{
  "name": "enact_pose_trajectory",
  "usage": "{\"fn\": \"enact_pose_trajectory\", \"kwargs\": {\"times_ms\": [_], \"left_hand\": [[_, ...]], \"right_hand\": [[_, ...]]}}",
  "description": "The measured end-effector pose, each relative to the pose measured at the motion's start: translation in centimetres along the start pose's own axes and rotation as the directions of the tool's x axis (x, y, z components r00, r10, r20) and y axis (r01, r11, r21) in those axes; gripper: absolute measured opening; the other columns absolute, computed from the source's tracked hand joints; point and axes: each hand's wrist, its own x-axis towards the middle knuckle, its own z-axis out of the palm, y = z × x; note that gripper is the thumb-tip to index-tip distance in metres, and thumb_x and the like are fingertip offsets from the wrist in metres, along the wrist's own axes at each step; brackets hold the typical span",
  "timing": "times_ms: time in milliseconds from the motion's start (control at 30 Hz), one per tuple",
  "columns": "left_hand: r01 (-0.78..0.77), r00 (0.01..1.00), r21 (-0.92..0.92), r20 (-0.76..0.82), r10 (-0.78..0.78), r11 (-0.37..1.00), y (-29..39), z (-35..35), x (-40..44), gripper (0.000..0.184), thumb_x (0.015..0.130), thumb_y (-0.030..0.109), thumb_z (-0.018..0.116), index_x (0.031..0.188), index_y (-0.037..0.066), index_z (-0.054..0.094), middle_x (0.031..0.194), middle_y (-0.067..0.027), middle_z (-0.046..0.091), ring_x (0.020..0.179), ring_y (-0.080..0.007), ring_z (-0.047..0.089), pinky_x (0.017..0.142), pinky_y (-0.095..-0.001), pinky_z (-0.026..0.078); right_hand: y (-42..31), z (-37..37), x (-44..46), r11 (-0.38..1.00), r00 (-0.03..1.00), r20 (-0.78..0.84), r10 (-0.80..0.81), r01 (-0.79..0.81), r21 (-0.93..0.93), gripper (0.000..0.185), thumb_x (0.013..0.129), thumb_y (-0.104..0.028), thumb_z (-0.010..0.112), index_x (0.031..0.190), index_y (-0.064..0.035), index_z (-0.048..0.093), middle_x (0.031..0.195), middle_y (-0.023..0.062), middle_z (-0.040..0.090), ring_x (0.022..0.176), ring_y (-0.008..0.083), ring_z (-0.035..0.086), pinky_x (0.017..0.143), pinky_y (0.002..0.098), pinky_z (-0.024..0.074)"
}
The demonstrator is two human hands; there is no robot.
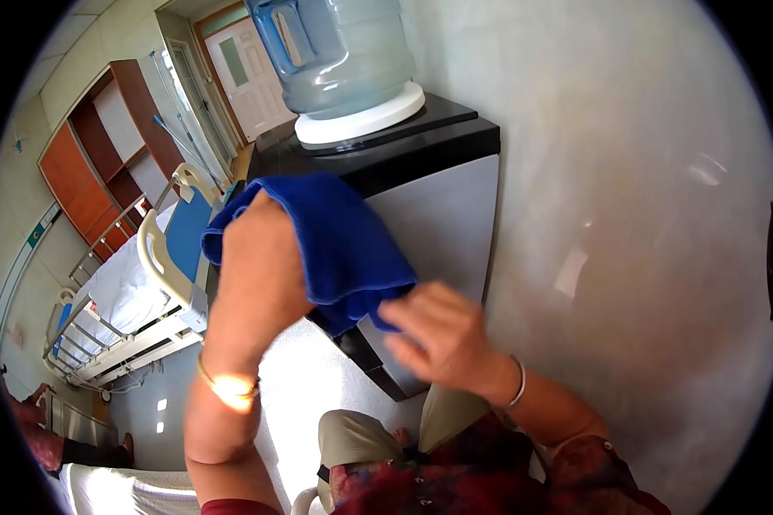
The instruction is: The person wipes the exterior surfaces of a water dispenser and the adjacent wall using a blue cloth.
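Note:
A blue cloth [339,236] hangs in front of the black and grey water dispenser [438,215]. My left hand [262,257] is closed on the cloth, which drapes over its fingers and hides most of them. At the cloth's lower right corner is my right hand [442,335], its fingers curled and slightly blurred, with the edge of the cloth at the thumb and index finger. On the dispenser's top a clear blue water bottle [348,60] stands in a white ring [361,116].
A pale wall [610,215] rises close on the right. To the left is a hospital bed [137,292] with side rails, and behind it a brown cabinet [86,172]. A door [249,77] is at the back. Part of another person [43,438] shows at the lower left.

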Motion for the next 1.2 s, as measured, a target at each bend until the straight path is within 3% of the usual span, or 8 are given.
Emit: {"fn": "enact_pose_trajectory", "kwargs": {"times_ms": [267,567,667,733,900,1067,1167,1200], "left_hand": [[0.387,0.903,-0.608,0.402,-0.151,0.693,1.3,-1.7,-0.1,0.021,0.074,0.020,0.060,0.082,0.001,0.062,0.073,-0.0199,0.059,0.068,-0.0365,0.058,0.062,-0.0338,0.047],[0.306,0.797,-0.724,0.550,0.250,0.618,-1.2,1.1,-4.0,0.033,0.079,0.019,0.062,0.102,-0.005,0.059,0.088,-0.0175,0.064,0.080,-0.0264,0.063,0.074,-0.0303,0.048],[0.635,0.736,-0.769,0.631,0.244,0.076,-2.1,2.5,-5.5,0.051,0.082,0.035,0.064,0.113,-0.004,0.056,0.103,-0.0084,0.062,0.094,-0.0137,0.055,0.085,-0.0281,0.045],[0.637,0.737,-0.766,0.637,0.225,0.082,-2.2,3.3,-6.5,0.051,0.082,0.034,0.065,0.114,-0.004,0.056,0.106,-0.0100,0.061,0.096,-0.0151,0.055,0.086,-0.0285,0.045],[0.395,0.779,-0.808,0.547,0.307,0.438,-0.2,5.5,-9.1,0.044,0.080,0.018,0.065,0.118,-0.001,0.053,0.116,-0.0174,0.056,0.104,-0.0295,0.055,0.091,-0.0342,0.043],[0.653,0.729,-0.691,0.684,-0.008,0.309,2.4,7.3,-10.3,0.098,0.068,0.015,0.076,0.142,0.005,0.012,0.120,-0.0225,0.051,0.109,-0.0301,0.052,0.094,-0.0348,0.041],[0.418,0.883,-0.797,0.469,0.010,0.435,3.8,9.8,-10.5,0.071,0.070,0.015,0.075,0.129,0.001,0.039,0.118,-0.0158,0.053,0.107,-0.0234,0.053,0.093,-0.0318,0.041],[0.479,0.878,-0.869,0.471,-0.087,0.121,4.8,9.9,-11.1,0.052,0.076,0.019,0.071,0.120,0.001,0.049,0.117,-0.0104,0.055,0.107,-0.0179,0.050,0.094,-0.0316,0.039]], "right_hand": [[0.6,-0.9,1.7,0.909,0.958,-0.050,0.281,-0.249,0.335,0.062,0.077,-0.032,0.067,0.123,0.0033,0.045,0.111,0.0235,0.053,0.101,0.0352,0.055,0.086,0.0366,0.0447],[4.8,-2.2,1.6,0.101,0.670,0.244,0.702,-0.432,0.896,0.026,0.091,-0.018,0.049,0.081,0.0014,0.063,0.072,-0.0003,0.060,0.063,0.0049,0.053,0.060,0.0200,0.0442],[8.5,-1.0,-0.7,0.205,0.619,0.343,0.707,-0.643,0.738,0.025,0.090,-0.017,0.049,0.080,0.0008,0.062,0.076,0.0036,0.063,0.065,0.0088,0.057,0.061,0.0227,0.0469],[9.2,-1.1,-1.3,0.296,0.578,0.361,0.732,-0.746,0.596,0.024,0.091,-0.017,0.049,0.082,0.0008,0.062,0.079,0.0057,0.064,0.068,0.0111,0.060,0.063,0.0245,0.0488],[8.1,-3.2,-0.3,-0.395,0.548,0.586,0.597,-0.435,0.809,0.023,0.091,-0.020,0.050,0.093,-0.0002,0.061,0.088,0.0091,0.064,0.078,0.0175,0.063,0.072,0.0311,0.0522],[4.8,-2.9,1.4,-0.146,0.680,0.650,0.338,-0.644,0.751,0.026,0.092,-0.021,0.050,0.097,0.0022,0.060,0.090,0.0078,0.064,0.080,0.0141,0.062,0.074,0.0282,0.0512],[1.9,-2.5,3.0,-0.046,0.674,0.711,0.199,-0.718,0.694,0.024,0.091,-0.016,0.051,0.098,0.0045,0.061,0.088,0.0054,0.064,0.078,0.0085,0.059,0.070,0.0228,0.0487],[2.1,-2.3,3.0,0.015,0.694,0.694,0.193,-0.709,0.705,0.024,0.091,-0.016,0.052,0.098,0.0043,0.062,0.087,0.0051,0.064,0.077,0.0078,0.059,0.069,0.0223,0.0484]]}}
